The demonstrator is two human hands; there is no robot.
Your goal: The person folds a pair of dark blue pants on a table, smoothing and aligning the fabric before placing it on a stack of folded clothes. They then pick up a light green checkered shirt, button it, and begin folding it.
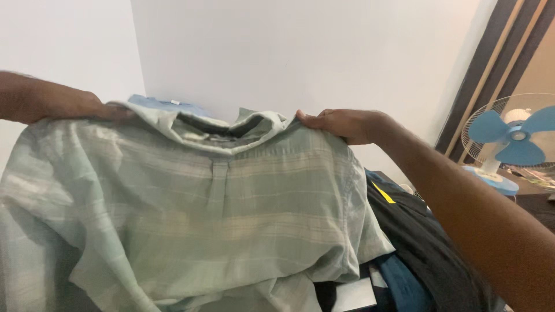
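Note:
A pale green plaid shirt (191, 208) hangs spread out in front of me, its back facing me and its collar at the top. My left hand (95, 108) grips the shirt's left shoulder. My right hand (341, 123) pinches the right shoulder next to the collar. The shirt's lower part rests bunched on a pile of clothes. My palms and most fingers are hidden behind the fabric.
A heap of dark black and blue garments (416, 248) lies under and to the right of the shirt. A light blue cloth (165, 105) peeks up behind the collar. A white table fan with blue blades (511, 138) stands at right. A white wall is close ahead.

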